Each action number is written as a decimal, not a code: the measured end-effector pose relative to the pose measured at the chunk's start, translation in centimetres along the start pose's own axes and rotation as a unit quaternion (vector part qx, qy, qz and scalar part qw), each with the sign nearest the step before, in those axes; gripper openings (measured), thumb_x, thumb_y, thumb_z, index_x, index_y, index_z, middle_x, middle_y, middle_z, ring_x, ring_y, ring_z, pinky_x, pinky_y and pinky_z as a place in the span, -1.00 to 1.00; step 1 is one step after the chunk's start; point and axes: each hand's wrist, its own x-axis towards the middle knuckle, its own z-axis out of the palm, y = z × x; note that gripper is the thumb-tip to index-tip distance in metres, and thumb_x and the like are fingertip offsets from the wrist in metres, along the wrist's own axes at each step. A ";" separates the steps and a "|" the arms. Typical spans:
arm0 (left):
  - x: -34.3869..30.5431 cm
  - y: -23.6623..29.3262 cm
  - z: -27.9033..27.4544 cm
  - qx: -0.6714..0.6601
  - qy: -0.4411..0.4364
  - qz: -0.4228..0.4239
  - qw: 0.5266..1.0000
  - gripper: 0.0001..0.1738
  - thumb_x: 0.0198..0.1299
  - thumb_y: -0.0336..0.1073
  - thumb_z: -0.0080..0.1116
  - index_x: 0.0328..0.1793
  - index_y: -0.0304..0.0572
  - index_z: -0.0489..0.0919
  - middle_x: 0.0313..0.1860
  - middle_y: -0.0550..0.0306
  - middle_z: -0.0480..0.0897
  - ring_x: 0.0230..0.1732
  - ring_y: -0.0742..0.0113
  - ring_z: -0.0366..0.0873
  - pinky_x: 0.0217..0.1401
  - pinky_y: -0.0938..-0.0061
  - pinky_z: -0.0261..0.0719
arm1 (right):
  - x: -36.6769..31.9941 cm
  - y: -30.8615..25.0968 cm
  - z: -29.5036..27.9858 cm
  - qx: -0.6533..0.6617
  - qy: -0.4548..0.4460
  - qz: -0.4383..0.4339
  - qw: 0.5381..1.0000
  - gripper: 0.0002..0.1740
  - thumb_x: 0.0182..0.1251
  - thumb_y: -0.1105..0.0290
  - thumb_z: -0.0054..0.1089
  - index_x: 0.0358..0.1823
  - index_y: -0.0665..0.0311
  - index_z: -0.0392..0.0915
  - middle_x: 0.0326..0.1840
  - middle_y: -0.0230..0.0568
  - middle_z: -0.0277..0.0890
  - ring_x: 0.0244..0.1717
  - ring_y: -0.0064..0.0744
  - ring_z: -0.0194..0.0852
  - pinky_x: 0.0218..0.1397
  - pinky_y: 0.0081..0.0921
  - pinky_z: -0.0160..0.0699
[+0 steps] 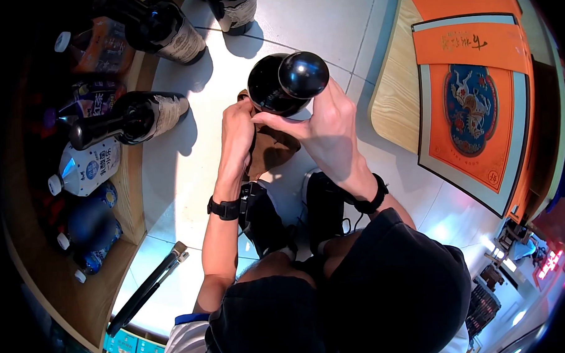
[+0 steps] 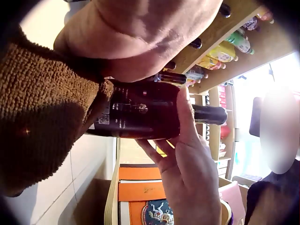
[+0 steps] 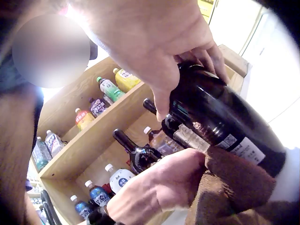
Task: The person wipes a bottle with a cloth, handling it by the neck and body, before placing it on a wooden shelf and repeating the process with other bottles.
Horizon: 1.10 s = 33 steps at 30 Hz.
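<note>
Bottle [image 1: 264,84], one, upper middle of the head frame. Held by the curled right hand [image 1: 332,134]; cloth [image 3: 239,173] gripped by the left hand [image 1: 235,133]. Best steadied firmly, cloth kept flat, pressure light over paper. Glass dark, glossy; white label [image 3: 251,152], printed code [image 3: 228,141].

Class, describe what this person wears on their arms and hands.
The left hand and the right hand are ungloved. The left arm wears a black wrist strap and a white short sleeve with blue edging; the right arm wears another black strap.
</note>
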 end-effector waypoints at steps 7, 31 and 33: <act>-1.7 1.7 0.3 -0.011 -0.002 -0.013 1.000 -0.62 0.44 -0.36 -0.20 -0.23 -0.47 0.63 -0.32 0.10 0.64 -0.30 0.47 0.50 -0.17 0.48 0.50 | -0.1 0.0 -0.1 -0.009 -0.003 -0.005 1.000 -0.01 -0.13 0.06 0.69 0.24 0.57 0.40 0.05 0.18 0.60 0.02 0.08 0.68 0.06 -0.26 0.70; -5.9 6.4 -0.4 -0.010 -0.048 0.018 0.999 -0.67 0.51 -0.33 -0.16 -0.13 -0.40 0.59 -0.28 0.17 0.62 -0.28 0.51 0.51 -0.15 0.58 0.49 | -0.1 0.1 -0.2 -0.001 -0.015 0.004 1.000 0.06 -0.22 0.03 0.70 0.25 0.53 0.38 0.08 0.20 0.61 0.01 0.10 0.70 0.01 -0.27 0.74; -6.4 6.6 -0.4 -0.007 -0.040 0.035 0.999 -0.66 0.52 -0.29 -0.13 -0.25 -0.37 0.56 -0.40 0.27 0.53 -0.34 0.57 0.40 -0.22 0.60 0.41 | -0.1 0.2 -0.3 -0.020 -0.016 0.001 1.000 0.06 -0.22 0.02 0.70 0.25 0.54 0.39 0.10 0.20 0.60 0.01 0.11 0.70 0.01 -0.26 0.74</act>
